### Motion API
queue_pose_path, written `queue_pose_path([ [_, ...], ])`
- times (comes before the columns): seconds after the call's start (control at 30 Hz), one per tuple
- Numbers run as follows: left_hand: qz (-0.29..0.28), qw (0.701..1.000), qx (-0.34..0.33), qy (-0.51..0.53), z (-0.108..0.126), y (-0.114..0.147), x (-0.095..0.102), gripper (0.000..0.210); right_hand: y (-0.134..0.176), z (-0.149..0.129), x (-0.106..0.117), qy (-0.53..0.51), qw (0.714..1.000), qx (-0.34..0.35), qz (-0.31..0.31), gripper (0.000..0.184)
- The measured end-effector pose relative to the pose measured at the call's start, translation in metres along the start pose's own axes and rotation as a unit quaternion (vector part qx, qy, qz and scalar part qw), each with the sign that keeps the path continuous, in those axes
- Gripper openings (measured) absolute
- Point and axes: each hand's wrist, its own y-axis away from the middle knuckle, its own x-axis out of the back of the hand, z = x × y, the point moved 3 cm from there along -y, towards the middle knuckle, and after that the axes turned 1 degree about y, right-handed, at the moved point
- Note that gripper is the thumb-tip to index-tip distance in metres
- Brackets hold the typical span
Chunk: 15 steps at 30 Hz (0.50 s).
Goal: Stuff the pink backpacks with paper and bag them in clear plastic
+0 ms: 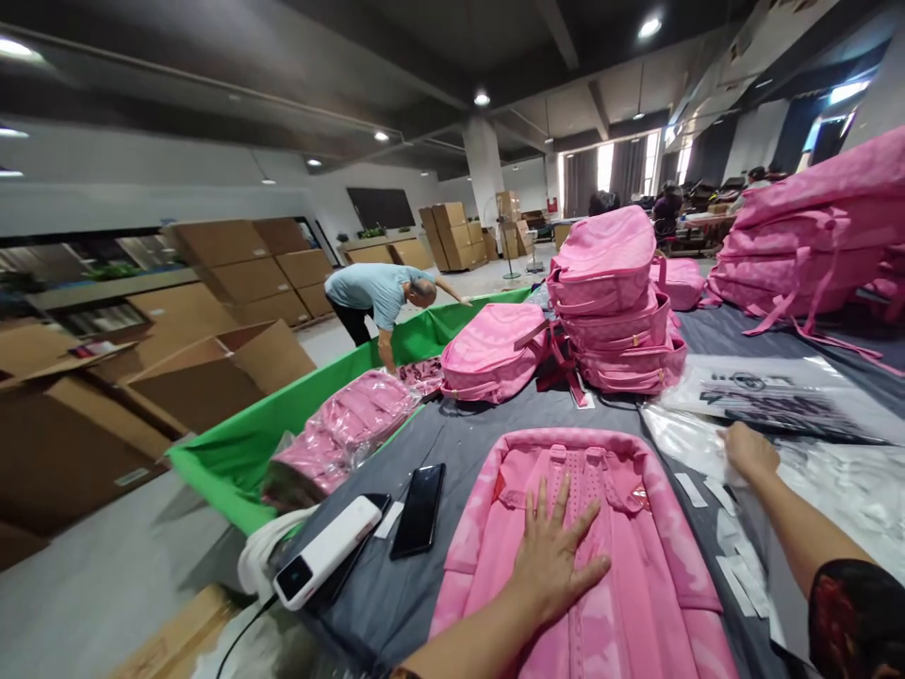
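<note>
A pink backpack (pixel 636 585) lies flat in front of me on the dark table cover, with its padded straps facing up. Spread across its back panel is my left hand (pixel 558 556), fingers apart and holding nothing. My right hand (pixel 750 453) is closed at the near edge of a clear plastic bag (pixel 682 434), to the right of the backpack. Dark print shows on a plastic bag (pixel 784 387) beyond that hand. White paper slips (pixel 735 580) lie between the backpack and my right forearm.
Stacked pink backpacks (pixel 608 302) stand ahead, and more (pixel 813 236) at right. A phone (pixel 419 509) and a white power bank (pixel 326 552) lie left. Beyond, a person (pixel 382 292) bends over a green-walled bin (pixel 233 453) holding bagged pink backpacks (pixel 353 415). Cardboard boxes (pixel 205 377) stand behind.
</note>
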Motion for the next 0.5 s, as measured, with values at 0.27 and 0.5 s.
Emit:
queue_pose_path([
  [0.27,0.018,1.000,-0.008,0.019,-0.002,-0.003,-0.005,0.076,0.004,0.000,0.087,-0.127,0.985,0.116,0.027,0.055],
  [0.5,0.053,0.997,-0.054,0.027,0.007,-0.003,0.006,0.071,0.117,-0.090,0.152,-0.193,0.919,0.339,-0.056,0.060],
])
